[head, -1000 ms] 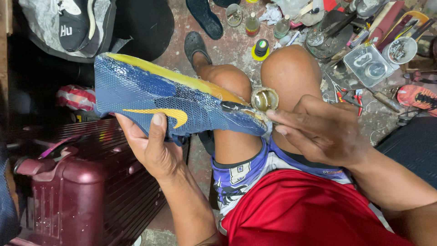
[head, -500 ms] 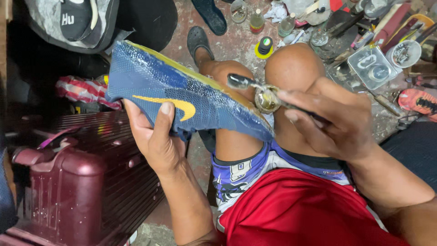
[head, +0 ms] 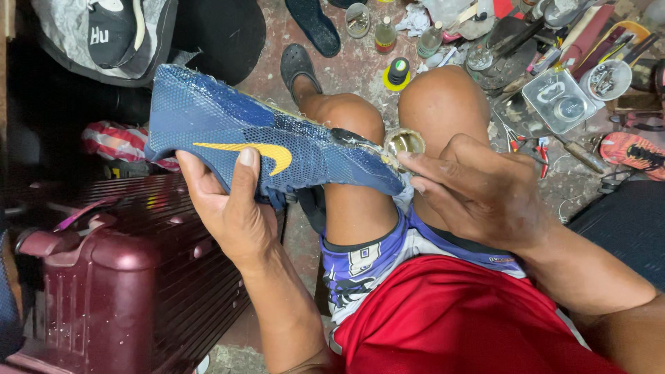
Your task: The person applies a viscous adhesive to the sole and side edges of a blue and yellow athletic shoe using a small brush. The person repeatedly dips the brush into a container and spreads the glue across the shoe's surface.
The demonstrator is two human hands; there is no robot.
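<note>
My left hand (head: 232,208) grips a blue mesh sports shoe (head: 256,142) with a yellow curved mark on its side, holding it from below with the thumb across the side. The shoe lies on its side over my left knee, heel end toward my right hand. My right hand (head: 474,190) is at the shoe's heel, fingers pinched on a thin brush or tool whose dark tip lies on the glue-smeared heel edge. A small round open tin (head: 404,141) sits between my knees, just above that hand.
A dark red hard suitcase (head: 118,277) stands at the lower left. The floor ahead holds bottles (head: 385,34), a yellow-based container (head: 397,71), clear plastic boxes (head: 564,97), tools, a black sandal (head: 312,24) and an orange shoe (head: 634,152). A cap and bag (head: 111,31) lie top left.
The shoe has turned so its blue side with the yellow mark faces up, and shifted right. My right hand has moved down against the heel, next to the tin.
</note>
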